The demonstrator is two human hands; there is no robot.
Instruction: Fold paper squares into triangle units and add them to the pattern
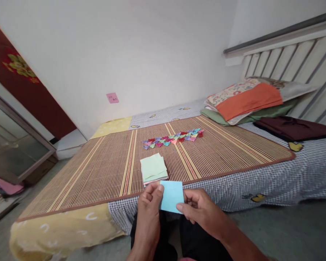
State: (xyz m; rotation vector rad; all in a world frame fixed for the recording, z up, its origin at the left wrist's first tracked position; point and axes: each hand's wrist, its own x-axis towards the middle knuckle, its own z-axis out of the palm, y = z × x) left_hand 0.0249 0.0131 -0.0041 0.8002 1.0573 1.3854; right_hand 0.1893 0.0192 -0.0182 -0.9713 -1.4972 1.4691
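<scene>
A square sheet of light blue paper [171, 196] is held up between my two hands, just in front of the bed's near edge. My left hand [150, 204] pinches its left edge with the thumb on top. At the lower right corner, my right hand [199, 208] grips it between thumb and fingers. Behind the sheet lies a stack of square papers [153, 166], pale green on top. Farther back, several small folded paper pieces [174, 138] in many colours lie in rows on the striped mat.
The striped mat [111, 166] covers much of the bed. Folded orange and floral bedding [250, 99] and a dark maroon cloth [296, 127] lie at the right, by the slatted headboard [290, 61]. A pink note [112, 98] is on the white wall. A glass-panelled frame [13, 137] stands left.
</scene>
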